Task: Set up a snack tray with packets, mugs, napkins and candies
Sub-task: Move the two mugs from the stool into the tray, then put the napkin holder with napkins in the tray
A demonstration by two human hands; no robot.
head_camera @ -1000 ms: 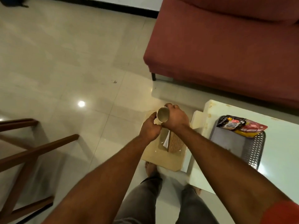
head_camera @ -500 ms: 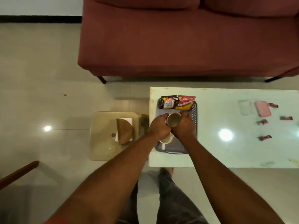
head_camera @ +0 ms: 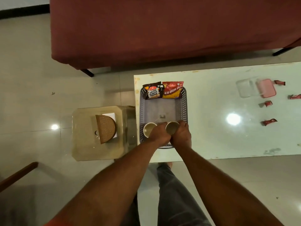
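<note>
The left hand (head_camera: 158,136) and right hand (head_camera: 181,136) curl fingers round the second mug (head_camera: 171,127) — apparently steadying it upright beside the first mug (head_camera: 149,129) at the tray's (head_camera: 184,103) near edge.

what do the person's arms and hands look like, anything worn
The left forearm and right forearm are bare; no watch, ring or glove shows on the left hand or right hand. An orange-red sleeve edge shows high on the left arm.

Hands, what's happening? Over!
Left hand holds left mug, right hand right mug. Both at near end of tray. Peanuts packet, sev packet far end, not blocking.
</note>
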